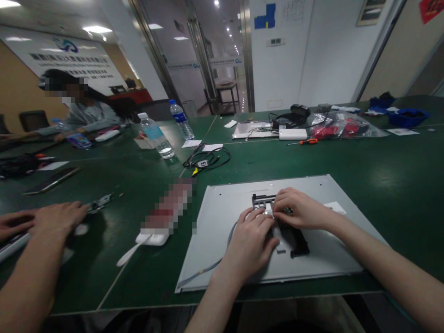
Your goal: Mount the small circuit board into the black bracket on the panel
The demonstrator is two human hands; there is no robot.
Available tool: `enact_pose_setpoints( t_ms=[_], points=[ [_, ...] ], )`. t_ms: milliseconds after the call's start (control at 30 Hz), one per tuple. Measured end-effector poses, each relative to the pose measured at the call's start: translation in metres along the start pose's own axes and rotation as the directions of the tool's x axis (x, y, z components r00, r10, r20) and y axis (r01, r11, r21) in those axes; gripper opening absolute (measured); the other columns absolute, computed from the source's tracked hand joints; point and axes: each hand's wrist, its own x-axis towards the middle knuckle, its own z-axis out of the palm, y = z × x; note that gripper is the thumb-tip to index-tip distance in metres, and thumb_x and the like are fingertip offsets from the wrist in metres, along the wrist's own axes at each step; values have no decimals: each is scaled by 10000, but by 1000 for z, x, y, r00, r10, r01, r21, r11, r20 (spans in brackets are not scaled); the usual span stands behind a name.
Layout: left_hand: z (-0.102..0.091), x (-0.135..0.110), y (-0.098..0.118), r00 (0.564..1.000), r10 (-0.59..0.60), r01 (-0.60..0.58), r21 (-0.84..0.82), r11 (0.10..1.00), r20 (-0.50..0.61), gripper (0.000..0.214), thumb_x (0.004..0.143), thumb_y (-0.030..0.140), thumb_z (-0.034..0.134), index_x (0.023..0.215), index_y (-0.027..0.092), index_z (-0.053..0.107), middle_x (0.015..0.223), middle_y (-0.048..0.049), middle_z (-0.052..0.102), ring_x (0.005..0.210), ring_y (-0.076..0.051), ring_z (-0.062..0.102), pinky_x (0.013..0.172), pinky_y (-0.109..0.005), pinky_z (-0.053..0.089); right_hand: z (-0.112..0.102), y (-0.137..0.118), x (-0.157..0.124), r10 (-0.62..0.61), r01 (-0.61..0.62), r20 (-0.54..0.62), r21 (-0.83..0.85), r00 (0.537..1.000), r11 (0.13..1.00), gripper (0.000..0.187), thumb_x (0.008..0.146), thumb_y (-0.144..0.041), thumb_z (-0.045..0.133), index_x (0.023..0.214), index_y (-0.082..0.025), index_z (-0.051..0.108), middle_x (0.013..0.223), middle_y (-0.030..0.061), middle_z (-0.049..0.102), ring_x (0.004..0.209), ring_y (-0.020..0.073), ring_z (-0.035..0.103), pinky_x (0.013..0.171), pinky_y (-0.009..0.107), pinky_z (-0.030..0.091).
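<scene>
A flat light-grey metal panel (215,222) lies on the green table in front of me. On its middle sits a black plastic bracket (300,245). My left hand (250,238) rests palm down over the bracket's left part, fingers apart and slightly bent. Beside it, my right hand (296,208) has its fingertips pinched together at the bracket's middle; what they hold is hidden. A grey cable (204,269) runs across the panel's left side and under my left hand. A white label (335,208) lies on the panel, partly behind my right wrist.
Left of the panel lies a phone-like device (156,238), its screen blurred out. A co-worker's hand (57,219) works at the left; another person (92,111) sits beyond. Further back are two water bottles (157,136) (181,119), black cables (208,159), an orange screwdriver (307,141) and plastic bags (343,126).
</scene>
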Motion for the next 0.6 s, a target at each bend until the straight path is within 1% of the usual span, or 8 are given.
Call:
enact_pose_setpoints(
  t_ms=[100, 333, 500, 600],
  points=[
    [0, 0, 0, 1000, 2, -2, 0, 1000, 0, 303, 812, 267, 631, 1103, 221, 562, 1200, -65, 601, 1186, -249, 488, 1061, -466, 302, -1, -4, 0, -24, 24, 30, 12, 999, 1000, 174, 868, -202, 534, 748, -182, 658, 752, 42, 677, 775, 173, 583, 773, 327, 407],
    [-2, 0, 2, 1000, 3, -3, 1, 1000, 8, 282, 810, 255, 633, 1082, 217, 570, 1192, -43, 598, 1162, -232, 488, 1071, -435, 292, 0, -6, 1, -28, 26, 49, 22, 998, 999, 154, 834, -143, 540, 753, -181, 666, 776, 37, 688, 787, 172, 594, 795, 337, 410],
    [-2, 1, 1, 1000, 10, -10, -3, 1000, 6, 248, 804, 261, 639, 1040, 208, 584, 1128, -57, 608, 1116, -252, 501, 1047, -459, 301, 2, -5, 1, -20, 20, 41, 19, 999, 1000, 152, 827, -130, 541, 744, -177, 659, 787, 39, 684, 789, 167, 588, 790, 330, 407],
    [-2, 1, 1, 1000, 13, -13, 5, 1000, 8, 202, 802, 255, 637, 992, 203, 592, 1100, -55, 609, 1090, -243, 508, 1036, -452, 310, 4, -3, 1, -19, 19, 39, 4, 999, 1000, 152, 835, -136, 536, 739, -173, 648, 778, 36, 674, 785, 164, 581, 787, 324, 402]
  ],
)
